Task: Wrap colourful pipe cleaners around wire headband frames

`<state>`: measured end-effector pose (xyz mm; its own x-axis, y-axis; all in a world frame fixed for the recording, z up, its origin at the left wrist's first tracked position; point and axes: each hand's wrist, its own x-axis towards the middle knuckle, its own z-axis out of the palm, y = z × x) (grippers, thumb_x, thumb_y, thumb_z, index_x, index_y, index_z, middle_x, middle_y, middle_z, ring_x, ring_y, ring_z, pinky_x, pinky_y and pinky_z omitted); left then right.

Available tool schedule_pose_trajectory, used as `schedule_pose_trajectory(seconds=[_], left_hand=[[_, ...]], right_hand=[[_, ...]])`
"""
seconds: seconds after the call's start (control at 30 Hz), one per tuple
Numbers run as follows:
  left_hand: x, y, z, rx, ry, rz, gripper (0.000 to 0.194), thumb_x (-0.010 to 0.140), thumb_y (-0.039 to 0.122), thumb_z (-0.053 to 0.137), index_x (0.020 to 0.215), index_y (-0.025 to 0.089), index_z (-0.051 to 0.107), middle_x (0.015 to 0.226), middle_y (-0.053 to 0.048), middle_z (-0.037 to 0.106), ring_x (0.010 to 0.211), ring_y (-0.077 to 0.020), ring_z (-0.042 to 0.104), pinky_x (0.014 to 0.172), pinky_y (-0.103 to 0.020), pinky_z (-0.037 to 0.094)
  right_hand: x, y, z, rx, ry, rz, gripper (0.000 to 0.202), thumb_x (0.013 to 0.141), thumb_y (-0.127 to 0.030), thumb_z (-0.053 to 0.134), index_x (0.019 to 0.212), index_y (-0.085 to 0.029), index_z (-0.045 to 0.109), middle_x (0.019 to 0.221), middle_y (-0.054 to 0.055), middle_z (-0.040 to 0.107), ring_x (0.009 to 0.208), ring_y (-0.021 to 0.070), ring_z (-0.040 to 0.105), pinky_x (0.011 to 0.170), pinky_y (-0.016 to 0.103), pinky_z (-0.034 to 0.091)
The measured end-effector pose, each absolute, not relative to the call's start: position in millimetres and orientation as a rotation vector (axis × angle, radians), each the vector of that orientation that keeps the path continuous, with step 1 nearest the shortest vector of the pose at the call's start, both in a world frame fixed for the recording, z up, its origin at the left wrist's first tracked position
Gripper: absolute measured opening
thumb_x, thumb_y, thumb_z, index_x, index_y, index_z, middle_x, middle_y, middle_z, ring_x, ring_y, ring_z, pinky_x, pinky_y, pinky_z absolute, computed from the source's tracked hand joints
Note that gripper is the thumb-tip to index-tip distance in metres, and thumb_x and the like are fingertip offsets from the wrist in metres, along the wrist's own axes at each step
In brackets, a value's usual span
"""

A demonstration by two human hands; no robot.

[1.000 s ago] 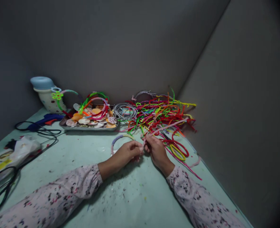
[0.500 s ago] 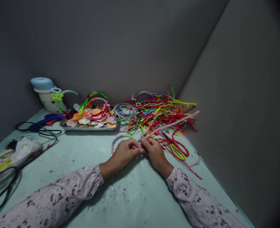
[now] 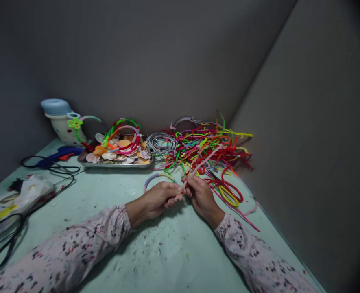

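Note:
A pink pipe cleaner (image 3: 206, 159) runs through both hands, its long free part slanting up and right over the coloured pile. My left hand (image 3: 163, 197) pinches its lower end between thumb and fingers. Close beside it, my right hand (image 3: 200, 194) grips the same pipe cleaner a little higher up. Behind my left hand lies a curved band wrapped in purple and yellow (image 3: 155, 176), partly hidden by the hand. Scissors with red and yellow handles (image 3: 230, 193) rest to the right of my right hand.
A metal tray (image 3: 118, 165) of seashells holds wrapped hoops. Coiled grey wire (image 3: 161, 143) and a heap of pipe cleaners (image 3: 210, 138) lie beside it. At left are a blue-lidded cup (image 3: 62, 120), a blue glue gun (image 3: 56, 156) with black cord and a plastic bag (image 3: 30, 193).
The pipe cleaner's free part has swung leftward and looks steeper and shorter. My left hand has turned slightly and lowered, with the end now showing below its fingers.

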<state>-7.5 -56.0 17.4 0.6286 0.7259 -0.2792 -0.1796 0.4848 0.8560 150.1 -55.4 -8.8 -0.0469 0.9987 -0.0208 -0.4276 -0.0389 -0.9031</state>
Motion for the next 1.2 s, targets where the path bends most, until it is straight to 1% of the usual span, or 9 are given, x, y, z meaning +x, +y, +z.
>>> schedule_pose_trajectory(seconds=[0.1, 0.3, 0.43, 0.53, 0.7, 0.87, 0.97, 1.07, 1.2], left_hand=[[-8.0, -57.5, 20.7, 0.874, 0.667, 0.578, 0.027, 0.072, 0.032, 0.074, 0.082, 0.008, 0.067, 0.061, 0.002, 0.053, 0.040, 0.0010, 0.031, 0.038, -0.015, 0.014], [-6.1, -60.3, 21.6, 1.079, 0.739, 0.648, 0.032, 0.080, 0.043, 0.065, 0.088, 0.012, 0.062, 0.075, -0.003, 0.061, 0.044, -0.0029, 0.045, 0.039, -0.016, 0.023], [-3.0, -60.2, 18.2, 1.286, 0.910, 0.736, 0.035, 0.073, 0.041, 0.071, 0.091, 0.013, 0.059, 0.067, 0.001, 0.058, 0.046, -0.0059, 0.047, 0.041, -0.017, 0.030], [-1.8, -59.6, 15.7, 1.397, 0.990, 0.806, 0.029, 0.073, 0.037, 0.071, 0.085, 0.014, 0.059, 0.064, 0.003, 0.054, 0.049, -0.0067, 0.046, 0.046, -0.019, 0.034], [-3.1, -60.1, 18.9, 1.439, 1.006, 0.774, 0.019, 0.077, 0.032, 0.065, 0.078, 0.013, 0.063, 0.060, 0.002, 0.052, 0.048, -0.0071, 0.043, 0.045, -0.020, 0.029], [-4.0, -60.3, 20.2, 1.267, 0.894, 0.727, 0.022, 0.075, 0.034, 0.068, 0.074, 0.012, 0.064, 0.063, 0.000, 0.056, 0.046, -0.0057, 0.041, 0.044, -0.020, 0.025], [-4.4, -60.8, 20.1, 1.105, 0.818, 0.676, 0.024, 0.074, 0.034, 0.071, 0.076, 0.011, 0.066, 0.066, -0.001, 0.057, 0.046, -0.0037, 0.040, 0.042, -0.018, 0.023], [-5.3, -62.0, 21.4, 0.936, 0.732, 0.625, 0.023, 0.073, 0.031, 0.074, 0.080, 0.009, 0.068, 0.068, -0.001, 0.057, 0.046, -0.0017, 0.038, 0.041, -0.015, 0.022], [-7.8, -61.7, 22.6, 0.828, 0.666, 0.579, 0.023, 0.073, 0.026, 0.074, 0.087, 0.008, 0.070, 0.069, -0.002, 0.058, 0.045, -0.0008, 0.038, 0.040, -0.014, 0.023]], right_hand=[[151.4, -55.1, -9.4, -0.855, -0.907, 1.482, 0.027, 0.073, -0.043, 0.074, 0.075, -0.016, 0.069, 0.055, -0.003, 0.058, 0.043, 0.0049, 0.046, 0.041, 0.016, 0.034], [153.5, -53.1, -6.4, -0.931, -0.907, 1.367, 0.033, 0.073, -0.048, 0.073, 0.075, -0.016, 0.068, 0.055, -0.004, 0.055, 0.044, 0.0050, 0.044, 0.041, 0.017, 0.032], [154.2, -52.2, -4.5, -0.977, -0.936, 1.290, 0.033, 0.076, -0.048, 0.070, 0.076, -0.015, 0.068, 0.053, -0.004, 0.053, 0.045, 0.0053, 0.043, 0.042, 0.017, 0.031], [155.3, -51.8, -4.7, -0.991, -0.965, 1.267, 0.032, 0.078, -0.047, 0.069, 0.076, -0.015, 0.068, 0.054, -0.004, 0.053, 0.045, 0.0052, 0.043, 0.042, 0.017, 0.030], [155.8, -51.6, -4.3, -0.992, -0.963, 1.268, 0.031, 0.078, -0.046, 0.069, 0.077, -0.015, 0.069, 0.054, -0.003, 0.054, 0.045, 0.0053, 0.043, 0.042, 0.017, 0.029], [153.9, -51.3, -4.4, -0.931, -0.855, 1.329, 0.029, 0.074, -0.044, 0.073, 0.076, -0.015, 0.069, 0.054, -0.004, 0.053, 0.044, 0.0042, 0.042, 0.040, 0.015, 0.029], [153.3, -51.0, -6.6, -0.901, -0.807, 1.376, 0.029, 0.073, -0.044, 0.074, 0.076, -0.016, 0.069, 0.053, -0.005, 0.052, 0.043, 0.0041, 0.042, 0.040, 0.015, 0.030], [153.3, -51.2, -8.2, -0.869, -0.773, 1.420, 0.027, 0.074, -0.043, 0.073, 0.078, -0.017, 0.069, 0.052, -0.005, 0.051, 0.043, 0.0046, 0.043, 0.040, 0.015, 0.032], [153.4, -51.9, -8.3, -0.839, -0.774, 1.435, 0.025, 0.074, -0.042, 0.073, 0.077, -0.017, 0.068, 0.052, -0.005, 0.052, 0.043, 0.0049, 0.044, 0.041, 0.016, 0.033]])
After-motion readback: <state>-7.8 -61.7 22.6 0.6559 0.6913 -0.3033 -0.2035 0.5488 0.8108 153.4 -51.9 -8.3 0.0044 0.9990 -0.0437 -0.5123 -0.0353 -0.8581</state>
